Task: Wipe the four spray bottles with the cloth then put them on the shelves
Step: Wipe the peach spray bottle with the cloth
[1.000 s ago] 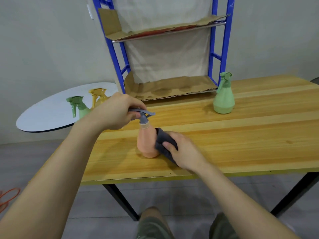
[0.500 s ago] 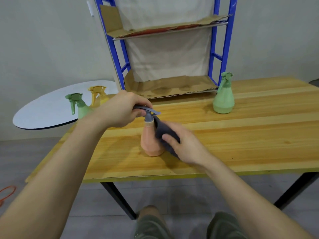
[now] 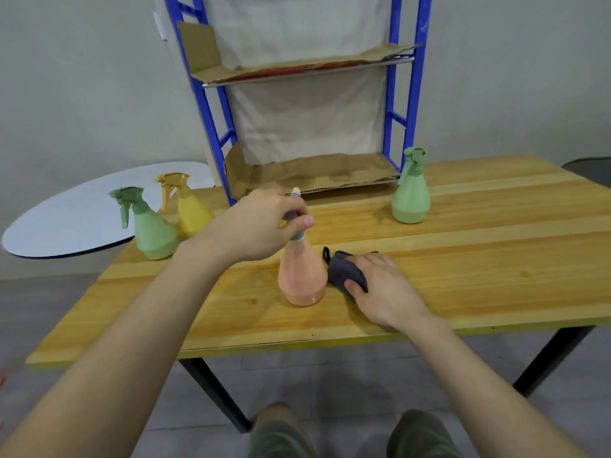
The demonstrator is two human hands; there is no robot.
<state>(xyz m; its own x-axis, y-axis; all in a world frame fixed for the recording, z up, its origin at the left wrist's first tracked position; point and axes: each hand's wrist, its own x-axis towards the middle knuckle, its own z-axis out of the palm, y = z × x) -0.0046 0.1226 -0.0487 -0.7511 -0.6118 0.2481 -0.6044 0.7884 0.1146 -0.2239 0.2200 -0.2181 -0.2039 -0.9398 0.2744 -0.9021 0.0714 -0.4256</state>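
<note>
Gripping orange bottle (image 3: 301, 276) by its sprayer with left hand (image 3: 261, 223), pressing dark cloth (image 3: 345, 274) at bottle's 3 o'clock with right hand (image 3: 380, 289), upright on bench (image 3: 463, 259)

- A bare, makeshift workroom rather than a home: plain grey-white walls (image 3: 82, 94) and a grey tiled floor (image 3: 363, 375).
- A long pale wooden table on black metal legs (image 3: 496, 259).
- At its far edge, a blue metal shelf rack lined with brown cardboard (image 3: 307, 175), backed by beige cloth.
</note>
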